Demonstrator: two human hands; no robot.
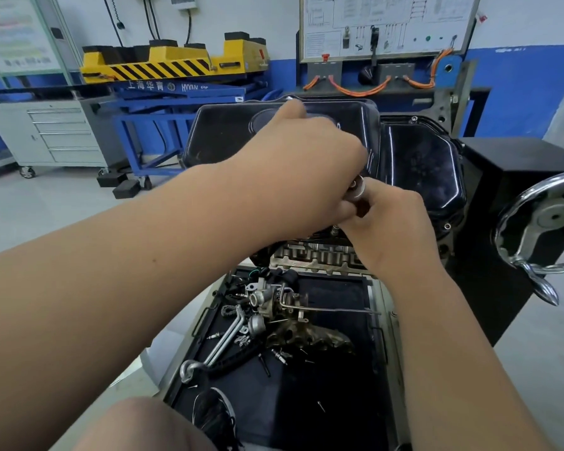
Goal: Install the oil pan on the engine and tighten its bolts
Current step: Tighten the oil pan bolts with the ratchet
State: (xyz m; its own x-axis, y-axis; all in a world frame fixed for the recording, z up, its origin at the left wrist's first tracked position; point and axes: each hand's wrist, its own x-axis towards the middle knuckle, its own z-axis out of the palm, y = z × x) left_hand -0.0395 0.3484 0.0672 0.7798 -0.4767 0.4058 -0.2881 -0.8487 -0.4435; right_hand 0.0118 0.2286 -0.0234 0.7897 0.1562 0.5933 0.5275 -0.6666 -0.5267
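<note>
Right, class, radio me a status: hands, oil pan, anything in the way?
Both grip metal tool: left hand, right hand. Black oil pan sits on engine. Hands hide tool tip.

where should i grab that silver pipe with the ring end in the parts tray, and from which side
Probably by the straight middle run of the pipe, coming down from above on the left side of the tray. That stretch lies bare and slim enough to wrap fingers round, while its far end is tucked among the small parts beside the turbocharger.

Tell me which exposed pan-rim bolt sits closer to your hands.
The near bolt, on the right rim of the oil pan beside the right hand; the other bolt sits at the far corner.
</note>
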